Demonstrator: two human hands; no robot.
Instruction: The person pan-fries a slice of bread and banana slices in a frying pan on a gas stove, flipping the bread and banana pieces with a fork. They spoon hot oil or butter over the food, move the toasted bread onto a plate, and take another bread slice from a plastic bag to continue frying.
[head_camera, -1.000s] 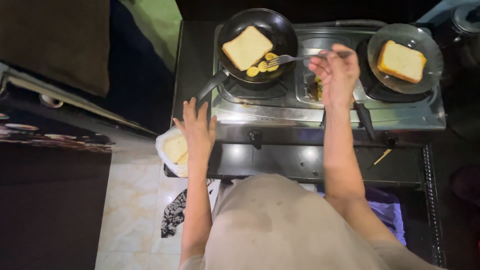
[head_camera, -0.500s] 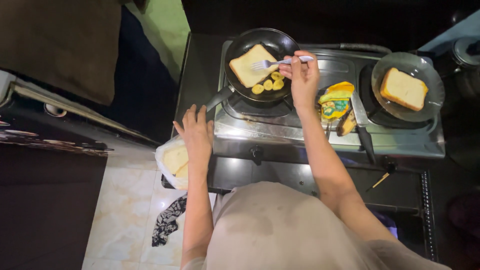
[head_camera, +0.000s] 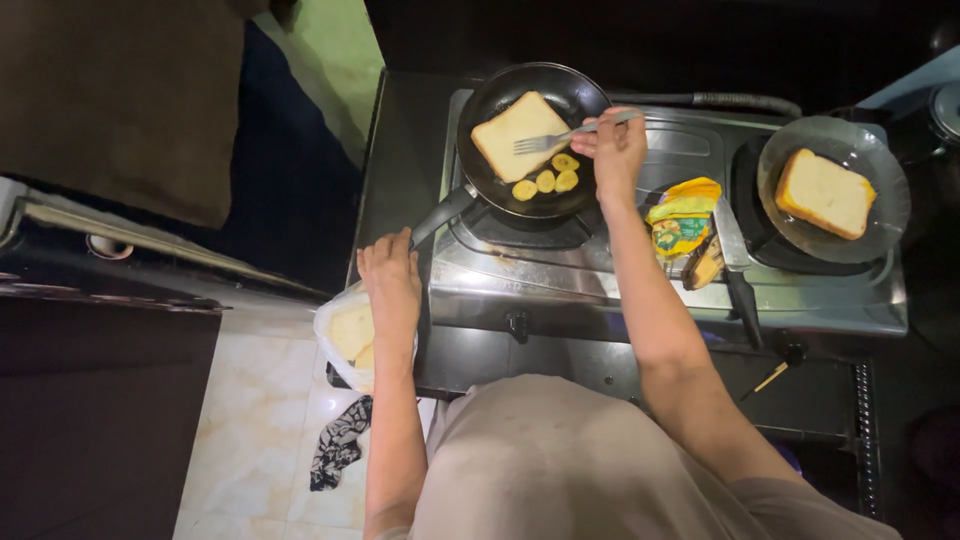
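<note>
Fingers of the right hand (head_camera: 612, 150) pinch a fork (head_camera: 572, 133), long axis pointing left, tines over the bread slice (head_camera: 520, 135) in the black frying pan (head_camera: 500, 190). Left hand (head_camera: 390, 285), fingers together, rests at the pan handle's (head_camera: 443, 214) near end.

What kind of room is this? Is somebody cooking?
Probably a home kitchen. A two-burner gas stove carries a dark frying pan with bread and banana slices, and a second pan with another slice. The right hand holds a fork over the bread.
</note>
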